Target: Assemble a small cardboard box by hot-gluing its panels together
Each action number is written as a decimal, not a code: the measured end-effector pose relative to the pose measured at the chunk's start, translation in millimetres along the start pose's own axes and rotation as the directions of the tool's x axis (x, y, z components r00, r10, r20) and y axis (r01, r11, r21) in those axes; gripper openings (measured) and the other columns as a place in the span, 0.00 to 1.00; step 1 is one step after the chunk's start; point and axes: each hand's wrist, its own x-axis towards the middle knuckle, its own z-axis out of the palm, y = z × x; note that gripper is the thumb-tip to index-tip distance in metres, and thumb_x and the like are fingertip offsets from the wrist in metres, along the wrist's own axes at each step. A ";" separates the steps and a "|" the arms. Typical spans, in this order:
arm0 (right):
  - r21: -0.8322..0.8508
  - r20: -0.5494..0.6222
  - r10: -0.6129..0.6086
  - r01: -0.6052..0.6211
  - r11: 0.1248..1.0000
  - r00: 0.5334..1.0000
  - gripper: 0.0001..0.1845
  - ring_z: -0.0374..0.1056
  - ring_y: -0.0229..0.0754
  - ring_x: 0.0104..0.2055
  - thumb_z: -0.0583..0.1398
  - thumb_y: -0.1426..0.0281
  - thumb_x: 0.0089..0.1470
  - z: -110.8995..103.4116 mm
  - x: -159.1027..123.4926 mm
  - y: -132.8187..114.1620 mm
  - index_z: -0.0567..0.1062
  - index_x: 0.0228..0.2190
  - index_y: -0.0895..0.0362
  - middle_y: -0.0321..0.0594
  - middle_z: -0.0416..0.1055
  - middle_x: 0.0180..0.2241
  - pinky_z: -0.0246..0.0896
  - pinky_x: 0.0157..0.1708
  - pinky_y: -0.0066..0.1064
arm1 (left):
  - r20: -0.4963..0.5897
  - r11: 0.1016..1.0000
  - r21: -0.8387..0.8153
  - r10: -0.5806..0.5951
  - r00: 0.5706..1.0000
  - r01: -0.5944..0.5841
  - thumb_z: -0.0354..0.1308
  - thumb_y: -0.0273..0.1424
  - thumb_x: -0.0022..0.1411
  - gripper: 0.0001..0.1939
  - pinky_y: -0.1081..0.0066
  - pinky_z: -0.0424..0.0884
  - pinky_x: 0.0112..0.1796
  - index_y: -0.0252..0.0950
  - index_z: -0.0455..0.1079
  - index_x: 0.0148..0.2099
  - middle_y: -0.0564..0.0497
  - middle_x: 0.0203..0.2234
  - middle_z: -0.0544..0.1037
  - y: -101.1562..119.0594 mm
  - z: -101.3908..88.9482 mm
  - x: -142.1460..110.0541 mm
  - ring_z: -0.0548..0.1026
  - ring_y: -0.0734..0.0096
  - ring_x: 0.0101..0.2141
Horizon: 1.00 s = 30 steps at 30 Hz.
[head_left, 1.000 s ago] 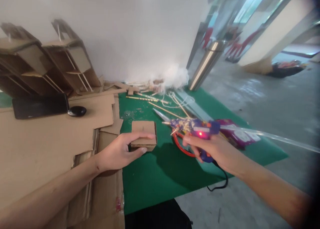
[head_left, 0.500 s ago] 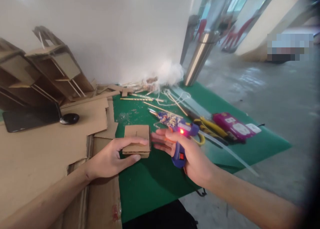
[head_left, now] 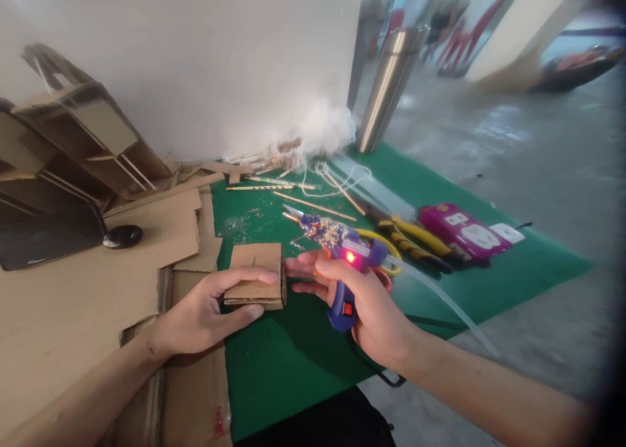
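My left hand (head_left: pixel 210 310) grips a small square cardboard box (head_left: pixel 257 271) by its left side, index finger across the top and thumb along the near side. In my right hand (head_left: pixel 366 297) is a blue hot glue gun (head_left: pixel 342 245), its red light lit and a long clear glue stick trailing from the back. The gun's metal nozzle points away to the upper left, above the green tabletop. My right fingers reach out past the handle, and their tips come up to the box's right side.
Yellow-and-black pliers (head_left: pixel 415 238) and a purple power strip (head_left: pixel 464 232) lie to the right. Behind are a steel flask (head_left: pixel 388 88), wooden sticks (head_left: pixel 313 206) and white string. Cardboard sheets (head_left: pixel 88 303), a black mouse-shaped object (head_left: pixel 122 236) and a cardboard structure (head_left: pixel 92 128) fill the left.
The view has shifted slightly, so most things sit a little further left in the picture. Both hands keep their holds; the box appears tilted a little differently.
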 end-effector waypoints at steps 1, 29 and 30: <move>-0.001 -0.004 -0.002 0.002 1.000 1.000 0.08 0.76 0.52 0.47 0.69 0.65 0.47 -0.2 0.2 0.6 0.84 0.30 0.54 0.41 0.82 0.37 0.72 0.48 0.42 | -0.013 1.000 0.009 -0.011 1.000 0.011 0.60 0.27 0.65 0.18 0.73 0.72 0.55 0.45 0.73 0.56 0.53 0.50 0.81 0.3 0.6 -0.4 0.79 0.67 0.51; -0.015 -0.064 -0.023 0.022 1.000 0.998 0.07 0.75 0.55 0.50 0.70 0.66 0.46 3.0 -1.5 5.2 0.83 0.29 0.54 0.41 0.82 0.37 0.72 0.47 0.44 | -0.041 0.999 -0.048 -0.003 0.999 0.001 0.61 0.28 0.65 0.19 0.69 0.75 0.53 0.42 0.75 0.57 0.49 0.50 0.82 2.6 5.1 -1.0 0.81 0.62 0.49; -0.014 -0.062 -0.023 0.023 1.000 0.998 0.07 0.75 0.54 0.49 0.70 0.66 0.46 2.7 -1.6 5.6 0.83 0.29 0.54 0.41 0.82 0.37 0.72 0.47 0.44 | -0.044 0.999 -0.044 -0.002 0.999 0.000 0.60 0.28 0.65 0.19 0.69 0.75 0.53 0.42 0.75 0.57 0.49 0.50 0.82 2.8 5.3 -1.2 0.81 0.62 0.50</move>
